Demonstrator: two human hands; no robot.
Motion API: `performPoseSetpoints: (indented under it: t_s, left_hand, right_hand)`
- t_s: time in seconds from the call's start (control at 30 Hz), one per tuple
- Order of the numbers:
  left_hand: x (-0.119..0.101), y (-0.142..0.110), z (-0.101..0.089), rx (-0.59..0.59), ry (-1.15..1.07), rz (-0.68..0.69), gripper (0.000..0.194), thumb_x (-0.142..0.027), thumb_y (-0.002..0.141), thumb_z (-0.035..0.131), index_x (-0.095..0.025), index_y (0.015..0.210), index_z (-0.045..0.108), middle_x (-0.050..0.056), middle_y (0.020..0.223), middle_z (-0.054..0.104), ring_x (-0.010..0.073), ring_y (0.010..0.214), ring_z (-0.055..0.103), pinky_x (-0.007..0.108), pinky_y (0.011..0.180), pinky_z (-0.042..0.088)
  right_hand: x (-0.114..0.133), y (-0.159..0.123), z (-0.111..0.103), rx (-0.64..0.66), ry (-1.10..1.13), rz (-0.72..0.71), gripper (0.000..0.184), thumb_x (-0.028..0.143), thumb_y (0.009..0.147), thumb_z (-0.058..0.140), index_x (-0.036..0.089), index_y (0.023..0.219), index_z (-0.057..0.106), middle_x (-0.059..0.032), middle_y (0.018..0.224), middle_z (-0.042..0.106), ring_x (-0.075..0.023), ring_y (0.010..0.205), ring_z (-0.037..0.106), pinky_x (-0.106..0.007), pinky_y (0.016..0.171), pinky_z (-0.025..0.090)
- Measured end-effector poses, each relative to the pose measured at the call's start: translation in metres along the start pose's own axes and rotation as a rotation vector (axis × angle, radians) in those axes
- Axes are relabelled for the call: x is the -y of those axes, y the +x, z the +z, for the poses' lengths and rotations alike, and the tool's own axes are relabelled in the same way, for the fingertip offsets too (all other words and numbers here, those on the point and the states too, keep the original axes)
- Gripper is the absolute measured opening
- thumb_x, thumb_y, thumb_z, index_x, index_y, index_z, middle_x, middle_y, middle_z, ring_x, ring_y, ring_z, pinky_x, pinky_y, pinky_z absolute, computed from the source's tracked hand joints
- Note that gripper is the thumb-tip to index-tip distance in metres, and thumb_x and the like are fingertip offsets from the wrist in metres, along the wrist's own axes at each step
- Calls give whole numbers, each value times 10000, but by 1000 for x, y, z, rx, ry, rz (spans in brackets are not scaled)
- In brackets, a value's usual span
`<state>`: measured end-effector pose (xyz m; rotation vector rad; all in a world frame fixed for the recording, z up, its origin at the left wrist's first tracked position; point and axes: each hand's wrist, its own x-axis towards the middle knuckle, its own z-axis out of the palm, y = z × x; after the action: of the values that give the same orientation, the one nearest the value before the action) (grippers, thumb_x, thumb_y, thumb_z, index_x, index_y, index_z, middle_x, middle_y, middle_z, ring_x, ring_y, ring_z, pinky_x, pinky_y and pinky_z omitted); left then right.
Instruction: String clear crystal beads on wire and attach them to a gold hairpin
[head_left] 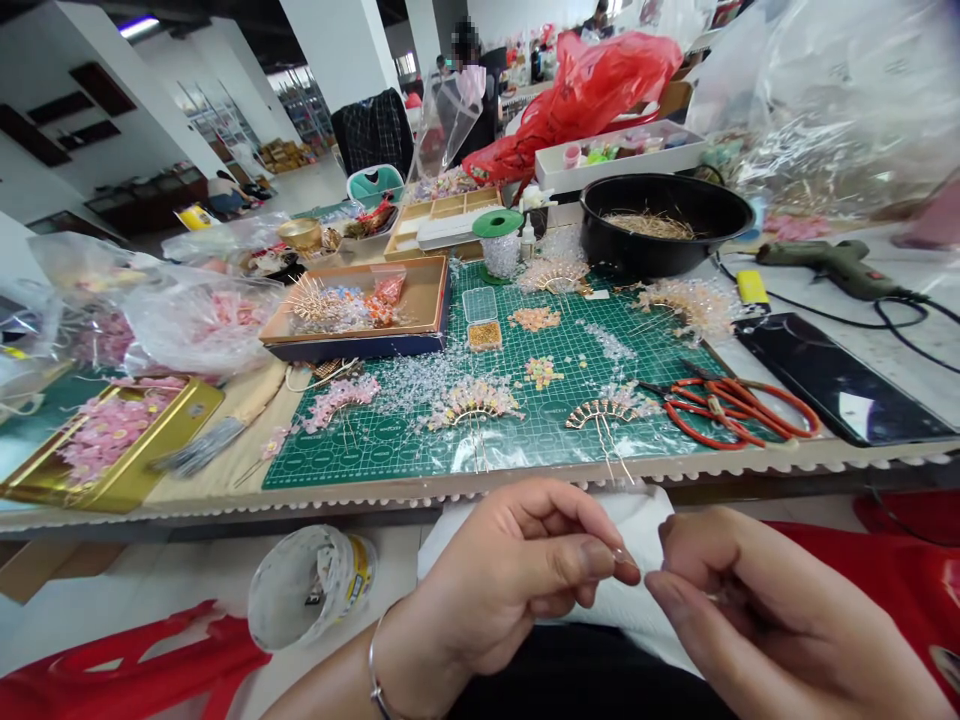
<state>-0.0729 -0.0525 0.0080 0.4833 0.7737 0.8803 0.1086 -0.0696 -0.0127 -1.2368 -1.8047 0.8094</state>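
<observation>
Above my lap, my left hand is closed in a pinch, with a tiny shiny piece at the thumb and fingertip, too small to name. Just to its right, my right hand is closed too, thumb against curled fingers; what it holds is hidden. The two hands are close but apart. Beyond them on the green cutting mat lie a beaded hair comb with gold prongs, a yellow and pink beaded comb and a pink flower piece. Loose clear beads are scattered around.
Red-handled pliers or scissors lie right, beside a black phone and a glue gun. A black basin stands behind. Left are a gold tin and an orange-lined box. A white bucket stands below the table edge.
</observation>
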Motion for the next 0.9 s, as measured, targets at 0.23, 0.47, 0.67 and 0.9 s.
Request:
performPoseSetpoints:
  t_s: [0.23, 0.47, 0.67, 0.9]
  left_hand:
    - [5, -3, -1, 11, 130, 70, 282, -317, 699, 891, -146, 796, 687, 12, 707, 672, 44, 538, 478, 171, 471, 268]
    - [0, -17, -2, -49, 881, 430, 109, -282, 905, 683, -177, 900, 713, 24, 764, 676, 119, 666, 569, 234, 602, 424]
    - [0, -18, -6, -40, 1414, 954, 88, -104, 911, 637, -185, 944, 643, 27, 875, 756, 137, 789, 669, 263, 779, 486]
    - [2, -16, -6, -59, 1379, 813, 158, -42, 801, 628, -186, 764, 575, -41, 697, 623, 96, 670, 569, 222, 684, 439]
  right_hand:
    - [3, 0, -5, 35, -47, -66, 297, 325, 1000, 505, 263, 710, 482, 70, 547, 369, -123, 443, 346, -214, 362, 310]
    - [0, 10, -13, 220, -63, -138, 175, 250, 990, 552, 262, 817, 579, 70, 606, 601, -104, 473, 551, -163, 433, 469]
    - [2, 9, -5, 336, 73, 4, 119, 236, 1010, 483, 270, 983, 593, 47, 759, 712, -124, 633, 677, -187, 581, 553]
    - [-4, 7, -14, 252, -92, -129, 126, 201, 935, 532, 260, 831, 569, 62, 615, 622, -110, 484, 585, -181, 444, 475]
